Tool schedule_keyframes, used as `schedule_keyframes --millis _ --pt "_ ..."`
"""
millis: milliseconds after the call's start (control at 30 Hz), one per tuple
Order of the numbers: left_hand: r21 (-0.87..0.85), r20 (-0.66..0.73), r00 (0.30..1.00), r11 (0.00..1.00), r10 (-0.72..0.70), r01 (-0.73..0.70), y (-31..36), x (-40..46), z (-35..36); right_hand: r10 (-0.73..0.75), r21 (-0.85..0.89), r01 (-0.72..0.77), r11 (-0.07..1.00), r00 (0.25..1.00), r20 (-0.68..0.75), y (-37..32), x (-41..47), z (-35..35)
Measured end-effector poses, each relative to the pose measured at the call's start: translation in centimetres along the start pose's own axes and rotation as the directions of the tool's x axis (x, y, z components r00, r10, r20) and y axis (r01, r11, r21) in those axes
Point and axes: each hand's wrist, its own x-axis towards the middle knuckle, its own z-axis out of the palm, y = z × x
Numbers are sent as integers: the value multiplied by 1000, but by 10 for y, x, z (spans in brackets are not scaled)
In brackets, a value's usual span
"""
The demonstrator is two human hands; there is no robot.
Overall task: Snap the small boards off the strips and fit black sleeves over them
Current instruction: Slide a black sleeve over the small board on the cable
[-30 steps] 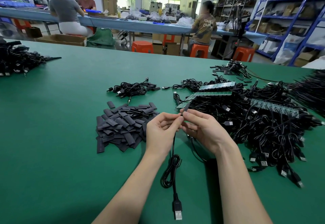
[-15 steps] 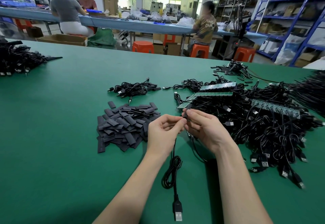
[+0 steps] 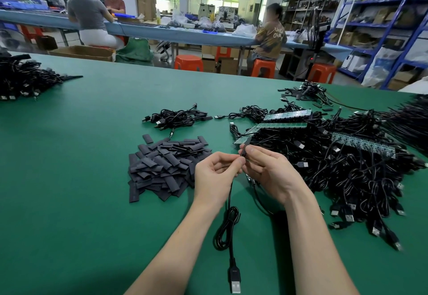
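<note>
Just right of the pile of black sleeves (image 3: 166,169) on the green table (image 3: 69,190), the left hand (image 3: 215,176) and right hand (image 3: 268,174) meet fingertip to fingertip, both pinching one sleeve (image 3: 245,148) on the end of a cable (image 3: 228,232) (whatever board is inside is hidden). Right of that pile too, green board strips (image 3: 287,115) lie half buried in a cable heap (image 3: 347,167)
</note>
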Motion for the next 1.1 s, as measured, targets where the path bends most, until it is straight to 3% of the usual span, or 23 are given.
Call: schedule_keyframes --millis 900,1100 --pt "4 -21 999 999 44 -44 5 -5 1 62 27 -63 998 997 52 2 0 -1" --pt "-16 -51 998 999 37 -38 6 -4 2 18 -17 -18 1000 1000 8 3 2 1"
